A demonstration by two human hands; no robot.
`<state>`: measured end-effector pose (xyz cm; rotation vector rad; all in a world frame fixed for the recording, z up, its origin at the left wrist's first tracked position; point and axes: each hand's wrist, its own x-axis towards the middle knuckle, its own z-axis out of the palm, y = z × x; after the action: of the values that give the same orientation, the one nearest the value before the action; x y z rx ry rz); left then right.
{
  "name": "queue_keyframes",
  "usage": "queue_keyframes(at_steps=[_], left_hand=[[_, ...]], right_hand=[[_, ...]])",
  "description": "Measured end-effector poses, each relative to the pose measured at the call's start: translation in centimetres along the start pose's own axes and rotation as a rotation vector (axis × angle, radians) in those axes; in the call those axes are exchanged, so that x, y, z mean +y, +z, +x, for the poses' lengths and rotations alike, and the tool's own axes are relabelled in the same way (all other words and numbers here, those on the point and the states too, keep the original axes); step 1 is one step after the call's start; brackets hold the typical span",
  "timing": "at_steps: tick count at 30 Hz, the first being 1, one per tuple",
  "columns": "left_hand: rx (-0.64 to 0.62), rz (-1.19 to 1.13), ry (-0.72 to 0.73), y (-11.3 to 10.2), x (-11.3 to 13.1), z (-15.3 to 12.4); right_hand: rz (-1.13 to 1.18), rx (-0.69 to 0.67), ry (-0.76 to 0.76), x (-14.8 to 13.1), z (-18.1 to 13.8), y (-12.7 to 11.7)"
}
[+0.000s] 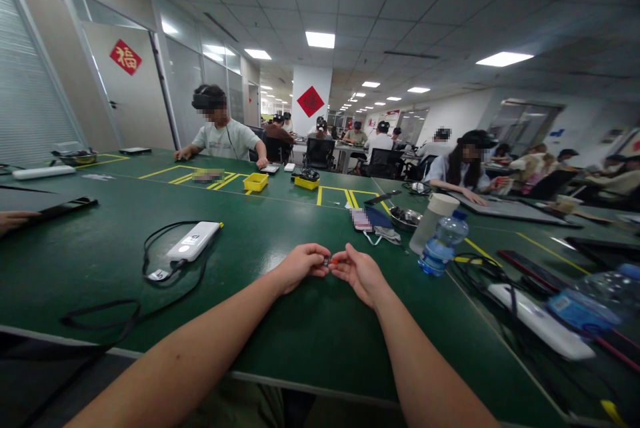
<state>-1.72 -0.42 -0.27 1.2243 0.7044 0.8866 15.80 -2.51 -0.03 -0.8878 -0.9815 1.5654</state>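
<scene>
My left hand (pixel 303 267) is over the middle of the green table, thumb and fingers closed in a pinch. Between its fingertips shows a tiny dark, shiny piece (pixel 327 261). Facing it, my right hand (pixel 361 273) pinches a small orange-red piece (pixel 335 261), its fingers slightly curled. The two pieces meet or nearly meet between my fingertips; whether they are joined I cannot tell. They are too small to name, and the fingers hide part of them.
A white power bank (pixel 195 241) with a black cable lies left on the green table (pixel 240 231). To the right stand a water bottle (pixel 444 241) and a frosted cup (pixel 431 223). Yellow trays (pixel 255 182) sit farther back. Several people work around the tables.
</scene>
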Motion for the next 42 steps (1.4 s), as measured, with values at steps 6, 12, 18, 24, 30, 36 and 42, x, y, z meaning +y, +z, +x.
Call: queue_keyframes(at_steps=[6,12,18,24,30,36,42], left_hand=[[0.008,-0.028,-0.04,-0.36,-0.5,0.32],[0.034,-0.078,-0.056,-0.49,-0.58,0.54],[0.027,-0.077,-0.067,-0.49,-0.62,0.64],[0.028,-0.066,-0.071,-0.52,-0.57,0.61],[0.025,-0.063,-0.062,-0.42,-0.45,0.49],[0.006,-0.05,-0.049,-0.33,-0.44,0.32],[0.005,0.018,0.027,-0.23,-0.74,0.26]], right_hand=[[-0.042,0.05,0.037,0.44,0.23,-0.19],[-0.036,0.068,0.04,0.42,0.17,-0.14],[-0.035,0.085,0.045,0.26,0.01,0.09],[-0.042,0.086,0.051,0.2,0.0,0.19],[-0.038,0.067,0.045,0.21,0.0,0.12],[-0.041,0.057,0.039,0.34,0.13,-0.02],[-0.146,0.053,-0.021,0.56,0.29,-0.36]])
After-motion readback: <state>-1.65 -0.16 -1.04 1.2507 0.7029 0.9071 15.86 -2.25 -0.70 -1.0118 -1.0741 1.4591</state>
